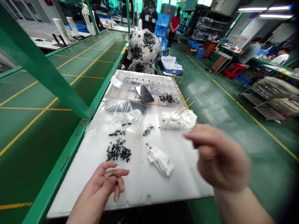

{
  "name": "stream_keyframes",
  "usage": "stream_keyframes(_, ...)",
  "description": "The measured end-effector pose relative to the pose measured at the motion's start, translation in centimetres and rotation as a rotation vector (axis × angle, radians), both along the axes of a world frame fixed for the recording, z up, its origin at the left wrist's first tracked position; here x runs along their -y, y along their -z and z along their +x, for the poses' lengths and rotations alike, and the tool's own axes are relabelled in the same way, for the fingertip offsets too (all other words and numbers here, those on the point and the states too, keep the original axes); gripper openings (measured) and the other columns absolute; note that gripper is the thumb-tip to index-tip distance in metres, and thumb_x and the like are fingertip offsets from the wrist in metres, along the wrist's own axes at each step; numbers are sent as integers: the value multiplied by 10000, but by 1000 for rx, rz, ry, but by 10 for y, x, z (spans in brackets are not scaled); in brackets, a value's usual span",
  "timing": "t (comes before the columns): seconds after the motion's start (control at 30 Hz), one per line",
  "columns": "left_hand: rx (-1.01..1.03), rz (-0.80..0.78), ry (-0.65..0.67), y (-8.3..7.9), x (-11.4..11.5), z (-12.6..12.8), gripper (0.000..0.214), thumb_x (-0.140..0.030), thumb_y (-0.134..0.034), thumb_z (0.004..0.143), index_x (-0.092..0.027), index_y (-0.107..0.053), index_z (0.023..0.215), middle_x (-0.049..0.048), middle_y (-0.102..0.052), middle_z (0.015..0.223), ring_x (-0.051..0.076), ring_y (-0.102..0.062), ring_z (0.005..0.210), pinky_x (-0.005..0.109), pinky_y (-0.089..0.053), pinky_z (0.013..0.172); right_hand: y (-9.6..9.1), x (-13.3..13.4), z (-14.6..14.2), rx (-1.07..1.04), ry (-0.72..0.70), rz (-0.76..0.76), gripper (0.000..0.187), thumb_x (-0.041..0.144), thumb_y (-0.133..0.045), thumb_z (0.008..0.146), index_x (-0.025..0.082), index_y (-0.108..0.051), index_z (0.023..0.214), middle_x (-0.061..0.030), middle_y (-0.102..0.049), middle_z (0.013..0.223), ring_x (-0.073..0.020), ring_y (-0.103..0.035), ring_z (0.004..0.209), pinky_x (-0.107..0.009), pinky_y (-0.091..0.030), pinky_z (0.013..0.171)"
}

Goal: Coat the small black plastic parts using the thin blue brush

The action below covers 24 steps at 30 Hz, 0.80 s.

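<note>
- Along the white bench top [184,177], small black parts [118,150] still lie loose at 11 o'clock; others sit in the clear compartment tray [109,91] at 12.
- Your left hand [99,186] is half open; cannot tell if it holds the dark speck.
- Your right hand [218,157] is blurred, loosely curled, its grip unclear.

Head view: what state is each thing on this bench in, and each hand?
Left hand, half open
Right hand, raised, blurred
Compartment tray, partly filled with black parts
Phone, lying flat on tray
Plastic bag, crumpled
White cloth, crumpled
Black parts, loose heap on white bench
</note>
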<state>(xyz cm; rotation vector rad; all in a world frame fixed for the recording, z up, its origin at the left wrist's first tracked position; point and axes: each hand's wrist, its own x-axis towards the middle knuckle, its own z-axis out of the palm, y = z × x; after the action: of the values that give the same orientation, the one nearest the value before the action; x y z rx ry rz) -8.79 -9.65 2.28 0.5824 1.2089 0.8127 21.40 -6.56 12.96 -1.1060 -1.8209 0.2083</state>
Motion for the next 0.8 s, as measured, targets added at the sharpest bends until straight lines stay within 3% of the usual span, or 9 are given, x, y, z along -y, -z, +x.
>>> stream_keyframes(0.1,142,66,176,-15,0,20,343,-393,-804,854,-216,-536,974,66,-767,762,125,-592,560,188,-438,509,24,18,-35,352,-106,-130,173,162,-580,1009,138,-678,1149,-71,-608,847,-172,-575,749,-317,-464,661)
stream_keyframes(0.17,262,79,178,-21,0,29,377,-357,-855,803,-187,-520,835,119,-795,872,119,-614,565,168,-401,467,35,28,-51,413,-89,-186,161,138,-597,985,134,-667,1130,-64,-596,841,-172,-559,746,-310,-455,657)
stream_keyframes(0.23,364,106,183,-27,2,33,336,-308,-878,778,-157,-579,783,92,-772,775,115,-615,552,163,-423,460,36,41,-61,357,-114,-233,211,129,-614,971,157,-646,1177,-52,-586,865,-160,-552,765,-290,-449,661)
stream_keyframes(0.33,436,146,187,-35,8,33,162,-256,-824,837,-120,-734,836,51,-721,644,114,-638,562,179,-529,547,20,67,-72,273,-174,-270,362,92,-639,946,212,-611,1287,-31,-573,900,-136,-549,793,-261,-449,678)
stream_keyframes(0.47,490,187,166,-47,18,26,94,-210,-745,904,-161,-817,941,61,-778,752,142,-743,707,203,-626,711,0,89,-81,248,-179,-293,458,50,-648,921,227,-600,1340,-32,-582,938,-128,-570,815,-259,-472,689)
stream_keyframes(0.63,523,194,192,-67,26,21,161,-184,-783,883,-230,-789,1037,3,-770,808,121,-754,726,189,-649,721,-14,96,-86,221,-186,-290,420,43,-674,906,224,-619,1281,-36,-598,955,-116,-593,828,-242,-515,709)
stream_keyframes(0.8,522,183,176,-84,29,25,128,-159,-825,844,-204,-724,908,-25,-739,786,73,-718,715,102,-594,679,-30,97,-88,232,-217,-291,351,73,-698,911,200,-659,1236,-40,-608,953,-104,-603,845,-224,-537,746)
